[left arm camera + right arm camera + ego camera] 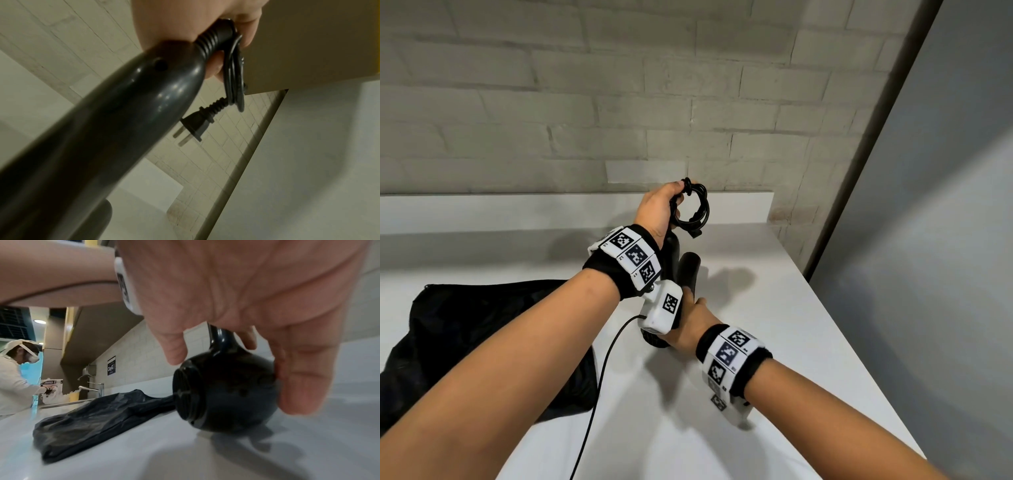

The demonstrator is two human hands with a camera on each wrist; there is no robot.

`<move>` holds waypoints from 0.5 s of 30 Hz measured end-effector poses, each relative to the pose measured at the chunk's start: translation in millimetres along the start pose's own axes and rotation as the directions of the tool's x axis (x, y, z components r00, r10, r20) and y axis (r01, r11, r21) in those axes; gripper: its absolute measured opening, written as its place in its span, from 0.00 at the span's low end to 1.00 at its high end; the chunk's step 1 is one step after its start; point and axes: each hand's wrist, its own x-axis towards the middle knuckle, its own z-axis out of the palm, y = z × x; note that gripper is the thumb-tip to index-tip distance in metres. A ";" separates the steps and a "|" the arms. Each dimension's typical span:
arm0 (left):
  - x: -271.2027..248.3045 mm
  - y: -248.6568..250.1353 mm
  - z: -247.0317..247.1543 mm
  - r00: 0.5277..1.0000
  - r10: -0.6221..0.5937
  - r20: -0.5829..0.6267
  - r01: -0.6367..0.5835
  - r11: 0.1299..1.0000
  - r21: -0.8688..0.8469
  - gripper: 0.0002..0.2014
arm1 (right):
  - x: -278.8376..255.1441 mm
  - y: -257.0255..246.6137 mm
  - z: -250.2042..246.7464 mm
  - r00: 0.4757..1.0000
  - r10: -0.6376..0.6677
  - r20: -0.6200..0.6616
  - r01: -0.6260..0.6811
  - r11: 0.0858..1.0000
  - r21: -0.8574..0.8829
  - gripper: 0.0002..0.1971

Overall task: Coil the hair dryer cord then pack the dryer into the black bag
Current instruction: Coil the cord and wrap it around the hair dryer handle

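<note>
With the cord (pixel 693 205) coiled in your left hand (pixel 659 210) and your right hand (pixel 688 329) gripping the dryer (pixel 224 394), bagging came next, judging by the black bag (pixel 482 342) lying unopened.

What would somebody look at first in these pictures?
Probably the two hands in the middle, over the white counter. The left hand holds up the coiled cord, with its plug dangling below the loops, while the right hand grips the black hair dryer. To the left, the black bag lies crumpled on the counter.
</note>
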 end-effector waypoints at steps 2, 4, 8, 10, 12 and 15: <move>0.1 -1.0 0.1 1.000 0.000 -0.009 0.000 1.000 0.001 0.11 | 10.1 -11.7 5.3 0.998 -0.017 0.056 0.026 0.987 -0.159 0.38; -1.3 -1.5 -0.7 1.000 0.003 -0.024 -0.003 1.000 -0.003 0.11 | 10.3 -16.9 1.7 0.995 -0.020 0.097 0.046 0.960 -0.276 0.35; -4.8 -0.2 -6.8 1.000 0.009 -0.030 -0.010 0.999 -0.032 0.12 | 10.6 -18.9 -1.4 0.998 0.066 0.023 -0.063 0.991 -0.119 0.39; -6.8 1.1 -12.5 0.999 0.003 -0.045 -0.006 0.998 -0.065 0.12 | 11.6 -20.2 -0.8 0.989 0.145 0.008 -0.145 0.981 0.132 0.43; -9.0 1.7 -18.8 0.998 -0.010 -0.060 0.005 0.996 -0.087 0.12 | 11.1 -18.2 -3.9 0.983 0.181 -0.012 -0.164 0.916 0.365 0.42; -10.8 -1.8 -29.2 0.997 0.002 -0.075 -0.010 0.995 -0.099 0.11 | 7.9 -7.7 -11.3 0.979 0.196 -0.062 -0.161 0.919 0.359 0.45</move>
